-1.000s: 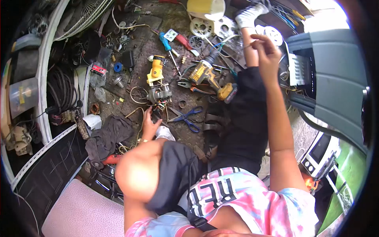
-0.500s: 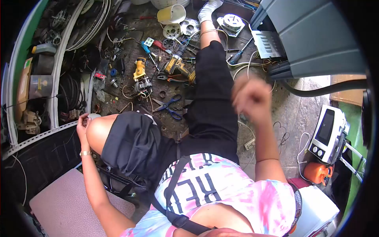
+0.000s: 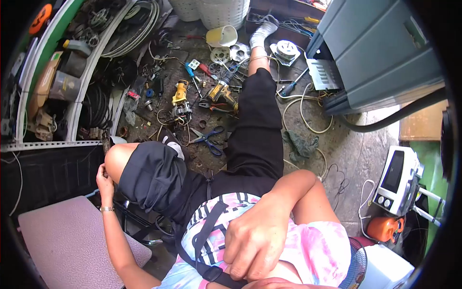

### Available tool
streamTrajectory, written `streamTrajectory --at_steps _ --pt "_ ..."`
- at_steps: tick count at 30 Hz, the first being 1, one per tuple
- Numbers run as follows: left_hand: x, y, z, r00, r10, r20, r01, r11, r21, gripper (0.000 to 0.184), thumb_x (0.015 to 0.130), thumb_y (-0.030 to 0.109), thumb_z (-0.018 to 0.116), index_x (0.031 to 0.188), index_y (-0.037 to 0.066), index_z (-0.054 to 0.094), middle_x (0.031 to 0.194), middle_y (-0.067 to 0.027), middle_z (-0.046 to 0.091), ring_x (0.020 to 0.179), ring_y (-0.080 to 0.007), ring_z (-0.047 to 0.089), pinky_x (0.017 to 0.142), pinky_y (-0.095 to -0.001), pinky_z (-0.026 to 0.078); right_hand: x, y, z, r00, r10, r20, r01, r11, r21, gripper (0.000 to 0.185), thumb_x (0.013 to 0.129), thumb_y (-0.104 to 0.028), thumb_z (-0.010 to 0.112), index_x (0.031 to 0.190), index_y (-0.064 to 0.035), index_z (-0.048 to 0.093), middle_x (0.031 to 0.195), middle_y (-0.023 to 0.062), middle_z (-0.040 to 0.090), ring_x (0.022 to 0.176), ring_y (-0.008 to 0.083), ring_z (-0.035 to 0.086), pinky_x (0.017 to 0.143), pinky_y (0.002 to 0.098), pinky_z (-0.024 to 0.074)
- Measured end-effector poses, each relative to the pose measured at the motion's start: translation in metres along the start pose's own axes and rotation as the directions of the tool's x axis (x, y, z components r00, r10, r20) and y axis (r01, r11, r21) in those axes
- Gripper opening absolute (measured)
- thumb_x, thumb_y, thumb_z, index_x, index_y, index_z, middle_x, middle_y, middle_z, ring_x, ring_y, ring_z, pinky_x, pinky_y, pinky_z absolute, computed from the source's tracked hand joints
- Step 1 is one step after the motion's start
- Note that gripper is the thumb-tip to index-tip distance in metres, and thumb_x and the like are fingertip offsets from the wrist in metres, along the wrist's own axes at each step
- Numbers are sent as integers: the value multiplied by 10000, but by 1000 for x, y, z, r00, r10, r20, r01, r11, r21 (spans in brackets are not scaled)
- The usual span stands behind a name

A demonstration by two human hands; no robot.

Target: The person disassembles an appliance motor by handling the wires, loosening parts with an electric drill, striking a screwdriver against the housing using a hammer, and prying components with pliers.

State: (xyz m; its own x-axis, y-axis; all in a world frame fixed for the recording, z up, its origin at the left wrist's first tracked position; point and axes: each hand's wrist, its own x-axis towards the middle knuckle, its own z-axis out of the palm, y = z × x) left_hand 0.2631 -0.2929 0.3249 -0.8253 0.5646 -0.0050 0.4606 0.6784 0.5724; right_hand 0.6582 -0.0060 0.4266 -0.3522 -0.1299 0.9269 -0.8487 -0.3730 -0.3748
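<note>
My right hand [image 3: 255, 241] is raised to my chest, its fingers curled in and closed near the black strap [image 3: 211, 229] and the collar of my tie-dye shirt [image 3: 315, 245]. The fingertips are hidden, so I cannot tell what they grip. My left hand [image 3: 104, 183] rests beside my bent knee [image 3: 118, 159], its fingers loosely bent and holding nothing that I can see. On the floor ahead lie blue-handled scissors [image 3: 209, 138], a yellow-and-black cordless drill [image 3: 221, 94], pliers [image 3: 216, 106] and a yellow power tool with its inner parts exposed [image 3: 181, 98].
A screwdriver [image 3: 292, 86], a cream cable [image 3: 303, 113] and a dark cloth or bag [image 3: 302, 144] lie right of my outstretched leg. Shelving [image 3: 77, 82] stands at left, a grey cabinet [image 3: 380, 53] at right. A white device with a dark screen [image 3: 397, 178] stands at far right.
My right hand has swung down from above the floor to my chest. My left hand has slid lower along my knee. The view has shifted, uncovering the dark cloth or bag.
</note>
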Motion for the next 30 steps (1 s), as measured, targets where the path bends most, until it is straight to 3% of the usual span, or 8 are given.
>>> streamTrajectory --at_steps 6,8,11,13,18,20,25,30 --pt "-64 0 14 851 -122 511 59 989 139 384 878 59 523 1247 -41 542 1277 -192 579 1186 -259 532 1001 -353 403 5 -2 -5 991 -112 72 124 971 -205 244 930 -85 454 697 -31 505 823 154 595 569 203 495 438 289 354" --pt "-92 -42 28 620 -350 702 -48 877 479 496 815 231 599 1262 19 561 1276 -183 586 1180 -271 558 990 -351 428 4 -4 -3 985 -149 89 166 957 -239 258 935 -100 425 701 -28 507 847 201 622 580 206 506 449 282 355" --pt "-138 -47 56 256 -240 936 113 969 218 426 775 368 620 956 -14 672 924 -139 701 860 -247 648 799 -371 491 6 -3 -6 982 -143 121 168 959 -227 285 945 -130 416 697 -20 501 843 225 620 582 214 512 456 292 364" --pt "-154 -30 67 196 -508 839 127 861 492 464 794 367 627 1051 -19 653 1008 -134 689 910 -210 604 835 -361 461 4 -4 -10 979 -126 161 160 962 -222 294 946 -150 424 698 -15 506 838 225 614 589 225 518 460 298 372" --pt "-186 -80 96 158 -600 784 238 794 560 357 837 325 562 962 10 672 893 -67 670 803 -184 552 769 -357 454 5 -6 -12 978 -88 190 137 956 -259 258 928 -129 445 707 -14 512 805 193 598 598 223 522 460 293 378" --pt "-202 -99 103 268 -352 897 498 847 184 346 850 347 529 900 35 669 819 -5 621 748 -161 510 716 -336 432 7 -7 -17 975 -61 213 123 949 -290 244 922 -120 451 710 -15 511 794 182 592 602 222 524 460 289 379" --pt "-206 -82 96 78 -490 869 342 831 438 318 889 258 467 946 -17 617 866 -38 617 779 -177 540 712 -347 439 7 -12 -40 961 -42 274 154 902 -402 172 904 -96 479 748 -34 519 765 155 590 583 190 523 436 258 340" --pt "-259 -95 95 217 -218 952 666 746 19 217 893 262 510 921 75 616 835 -5 573 780 -123 535 702 -316 455 -5 -18 -57 978 17 209 103 829 -549 133 855 -15 535 929 -91 616 742 105 608 533 114 502 408 214 272"
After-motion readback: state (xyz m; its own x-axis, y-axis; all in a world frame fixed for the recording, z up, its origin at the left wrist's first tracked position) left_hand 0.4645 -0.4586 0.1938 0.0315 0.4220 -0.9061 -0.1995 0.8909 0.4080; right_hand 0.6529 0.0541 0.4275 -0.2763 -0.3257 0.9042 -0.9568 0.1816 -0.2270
